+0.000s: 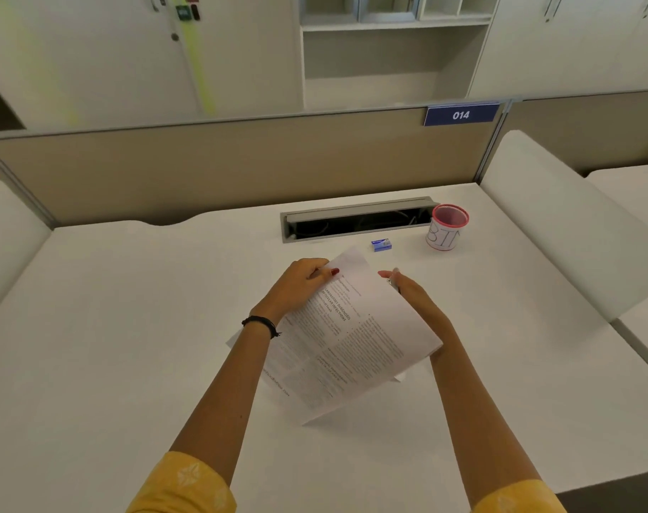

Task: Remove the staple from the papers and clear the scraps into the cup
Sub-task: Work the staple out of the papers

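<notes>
Printed papers (pixel 352 338) are lifted off the white desk (pixel 130 327) and tilted, with a second sheet showing below. My left hand (pixel 300 286) pinches their top left corner, the thumb lying on the top sheet. My right hand (pixel 411 294) is at the papers' upper right edge, partly behind them, closed around a small grey and dark tool (pixel 393 281) that I cannot make out clearly. The staple itself is too small to see. A pink mesh cup (pixel 447 227) labelled BIN stands upright at the back right, apart from both hands.
A small blue box (pixel 381 245) lies between the papers and the cup. An open cable slot (pixel 355 220) runs along the back of the desk, in front of a beige partition (pixel 241 168). White side panels flank the desk.
</notes>
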